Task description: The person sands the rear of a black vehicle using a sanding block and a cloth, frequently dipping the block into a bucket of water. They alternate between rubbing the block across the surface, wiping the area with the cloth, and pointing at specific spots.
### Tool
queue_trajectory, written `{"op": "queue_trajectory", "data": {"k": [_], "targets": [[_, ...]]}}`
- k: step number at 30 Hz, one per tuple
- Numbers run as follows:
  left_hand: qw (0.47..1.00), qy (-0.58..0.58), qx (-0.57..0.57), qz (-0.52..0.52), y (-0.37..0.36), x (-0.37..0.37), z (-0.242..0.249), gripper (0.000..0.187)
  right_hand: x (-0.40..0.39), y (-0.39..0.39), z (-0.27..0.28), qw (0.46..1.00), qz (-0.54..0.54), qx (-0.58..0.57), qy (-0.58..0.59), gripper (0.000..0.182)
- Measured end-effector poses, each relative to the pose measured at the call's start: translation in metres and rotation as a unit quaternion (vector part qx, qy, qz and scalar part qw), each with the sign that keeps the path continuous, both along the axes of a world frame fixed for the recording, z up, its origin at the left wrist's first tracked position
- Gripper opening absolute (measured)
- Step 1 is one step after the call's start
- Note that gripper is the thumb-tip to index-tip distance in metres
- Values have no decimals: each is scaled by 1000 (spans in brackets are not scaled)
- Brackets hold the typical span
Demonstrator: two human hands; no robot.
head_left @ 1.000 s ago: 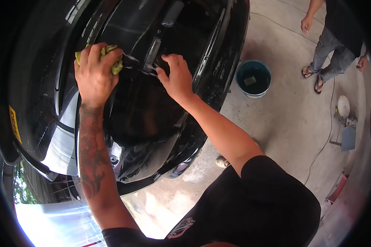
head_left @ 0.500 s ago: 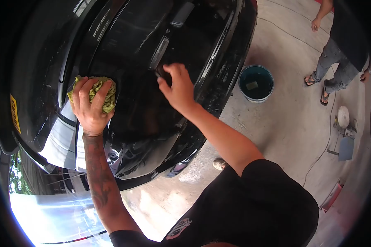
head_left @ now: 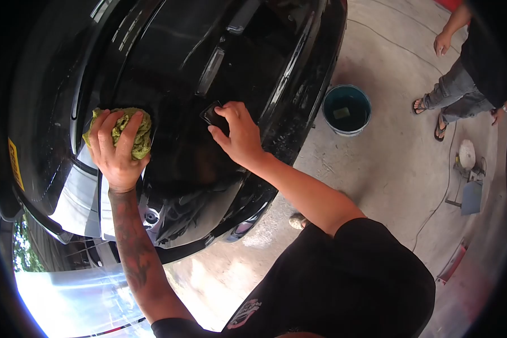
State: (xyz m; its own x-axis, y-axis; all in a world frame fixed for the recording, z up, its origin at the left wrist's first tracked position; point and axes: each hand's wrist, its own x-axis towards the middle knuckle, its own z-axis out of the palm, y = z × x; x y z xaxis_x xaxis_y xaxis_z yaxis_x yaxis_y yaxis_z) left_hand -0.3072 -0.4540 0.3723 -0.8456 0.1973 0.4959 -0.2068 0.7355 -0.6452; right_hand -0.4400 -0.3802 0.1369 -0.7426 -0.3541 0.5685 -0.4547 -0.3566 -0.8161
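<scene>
My left hand (head_left: 115,149) is closed around a crumpled yellow-green cloth (head_left: 130,132), which rests against the glossy black car body (head_left: 174,129) near the silver-white lamp area (head_left: 79,197). To its right, my right hand (head_left: 239,132) pinches a small dark rectangular block (head_left: 212,115) between thumb and fingers. The block lies at the black panel, just below a long recess (head_left: 210,72). Its face is dark with a thin pale outline; its exact kind cannot be made out. Part of it is hidden by my fingers.
A dark bucket (head_left: 347,133) of water with a pale block in it stands on the concrete floor beside the car. Another person in sandals (head_left: 459,84) stands at the upper right. A cable (head_left: 435,211) and a metal stand (head_left: 472,197) are on the floor at the right.
My right hand has come down onto the panel, and the dark block in it now shows more clearly. The left hand keeps its grip on the cloth. The view has shifted slightly.
</scene>
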Motion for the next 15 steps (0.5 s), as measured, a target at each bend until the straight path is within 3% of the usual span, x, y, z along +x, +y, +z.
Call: {"op": "queue_trajectory", "data": {"k": [5,12,15], "targets": [[1000,1,-5,2,-1,0,0,75,-43,-16,16,998,-44,-15,-47,37],[1000,0,-11,-6,-1,-1,0,72,7,4,-12,999,11,19,-29,42],[1000,-14,-8,2,-3,2,0,60,-19,-7,-9,999,-16,10,-29,40]]}}
